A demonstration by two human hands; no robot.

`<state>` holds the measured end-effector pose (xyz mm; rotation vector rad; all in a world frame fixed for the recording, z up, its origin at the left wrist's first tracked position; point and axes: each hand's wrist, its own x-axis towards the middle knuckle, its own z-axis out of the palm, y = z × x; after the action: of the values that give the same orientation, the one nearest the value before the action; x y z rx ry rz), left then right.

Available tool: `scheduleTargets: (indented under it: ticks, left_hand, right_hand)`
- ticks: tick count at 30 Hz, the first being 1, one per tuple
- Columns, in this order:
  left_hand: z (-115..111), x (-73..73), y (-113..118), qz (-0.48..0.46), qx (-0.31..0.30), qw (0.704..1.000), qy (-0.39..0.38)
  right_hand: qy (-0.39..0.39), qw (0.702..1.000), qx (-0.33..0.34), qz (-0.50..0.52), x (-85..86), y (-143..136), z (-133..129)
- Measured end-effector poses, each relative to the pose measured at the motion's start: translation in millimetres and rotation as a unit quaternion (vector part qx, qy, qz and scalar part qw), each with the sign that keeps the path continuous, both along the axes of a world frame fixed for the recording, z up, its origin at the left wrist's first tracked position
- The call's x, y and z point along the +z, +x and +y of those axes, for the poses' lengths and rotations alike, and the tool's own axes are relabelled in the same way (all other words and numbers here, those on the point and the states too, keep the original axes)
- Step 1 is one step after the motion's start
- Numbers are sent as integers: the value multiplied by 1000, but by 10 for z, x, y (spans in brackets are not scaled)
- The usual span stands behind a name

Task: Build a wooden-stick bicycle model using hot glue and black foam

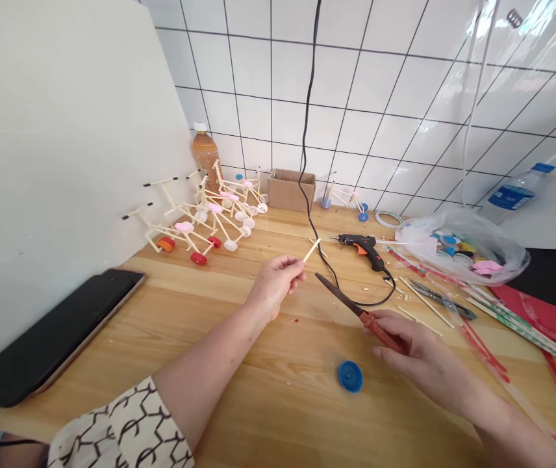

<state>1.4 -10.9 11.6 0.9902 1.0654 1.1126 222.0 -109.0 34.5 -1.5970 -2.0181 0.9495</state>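
Pinched between the thumb and fingers of my left hand [280,279] is a short thin wooden stick [312,250], pointing up and to the right. My right hand [417,354] is wrapped round the reddish-brown handle of a dark-bladed cutting tool [343,298]. Its tip points toward the left hand but is apart from the stick. I cannot tell whether the tool is a knife or scissors seen edge-on. A blue bottle cap [350,376] lies on the table, left of and below the right hand.
A glue gun [363,247] lies beyond my hands, near a black cable [306,149]. Several stick models with bottle-cap wheels [214,208] stand at the back left, near a cardboard box [291,190]. Scissors [441,299], sticks and a plastic bag [463,247] lie right; a black phone-like slab [58,331] left.
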Motion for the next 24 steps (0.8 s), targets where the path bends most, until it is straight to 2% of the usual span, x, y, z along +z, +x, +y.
scheduleTargets:
  ticks: [2,4,8,10,13,16,18,21,24]
  left_hand:
    - [28,-33,-20,84,18,995,52]
    - [37,-65,-30,183,16,976,115]
    - [12,-119,-20,349,-26,908,230]
    - [0,-137,-11,399,-50,877,264]
    - [2,-154,-10,464,-72,831,296]
    - [27,-173,-29,511,-90,793,319]
    - [48,-191,-48,526,-94,781,325]
    - [79,-218,-77,535,-92,774,325]
    - [102,-236,-97,539,-98,771,325]
  right_hand:
    - [58,996,21,-72,-44,-16,9]
    - [99,987,38,-122,-108,-28,16]
    - [130,975,57,-170,-191,-44,9]
    - [125,976,62,-165,-155,-56,16]
    - [138,977,49,-153,-11,-78,124]
    - [154,969,21,-191,128,-113,431]
    - [137,964,-6,-228,156,-152,731]
    - [129,952,-57,-273,103,-240,1202]
    - [126,943,-86,-297,12,-352,1544]
